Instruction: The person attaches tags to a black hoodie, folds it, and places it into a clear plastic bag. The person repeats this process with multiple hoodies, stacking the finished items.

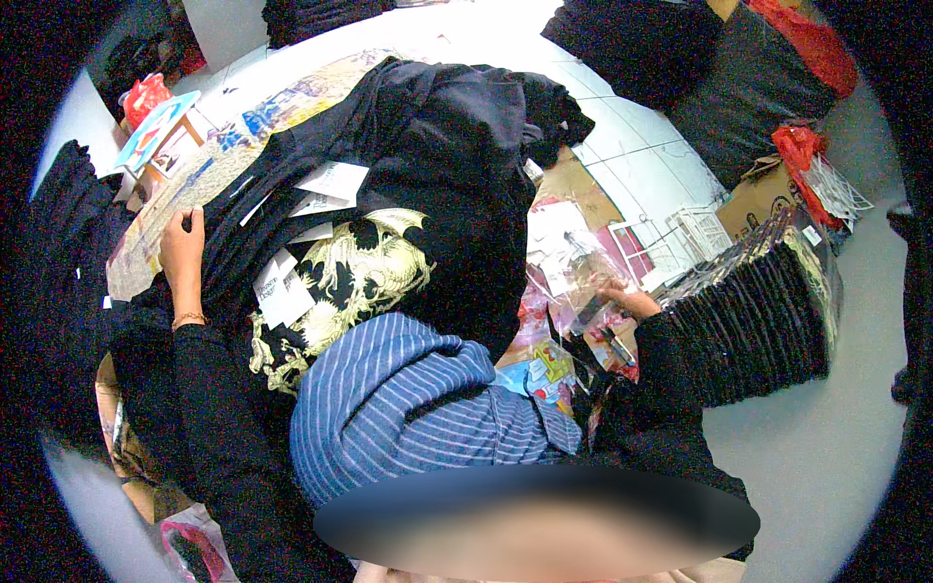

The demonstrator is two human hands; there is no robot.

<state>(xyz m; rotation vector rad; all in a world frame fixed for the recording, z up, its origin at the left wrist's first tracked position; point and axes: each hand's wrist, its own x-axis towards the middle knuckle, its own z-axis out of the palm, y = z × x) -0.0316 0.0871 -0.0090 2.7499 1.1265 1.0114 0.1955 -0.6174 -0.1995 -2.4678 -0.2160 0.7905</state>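
A black garment with a cream dragon print (374, 260) is spread over my lap and out in front of me. White paper tags (332, 182) lie on it, and more sit beside the print. At the garment's left side, my left hand (183, 255) has its thumb and fingers curled together near the pale mat; what they hold, if anything, I cannot make out. On the right, my right hand (627, 297) reaches over clear plastic packaging (573, 267) and white papers, fingers stretched out. A pen-like item (617, 342) lies just below that hand.
To the right stands a stack of folded black garments (753, 311) beside a white plastic rack (695, 233) and a cardboard box (763, 204). At left are a small colourful table (160, 131) and a red bag (146, 97). Dark cloth heaps lie at the back.
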